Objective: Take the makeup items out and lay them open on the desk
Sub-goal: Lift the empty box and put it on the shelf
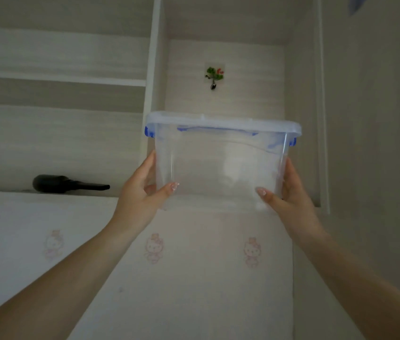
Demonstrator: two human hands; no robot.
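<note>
Two hands, left and right, each grip clamping clear lidded box at side walls, before open shelf niche

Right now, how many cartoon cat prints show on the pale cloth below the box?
3. One cat print at left, one between the forearms, one below the right hand. The arms may hide more.

I find no legible text, brand, number or sign in the head view. The pale cloth carries only faint pink cartoon-cat prints, without lettering. The wall hook sticker shows a green and red plant motif; any writing there is too small to read.
</note>
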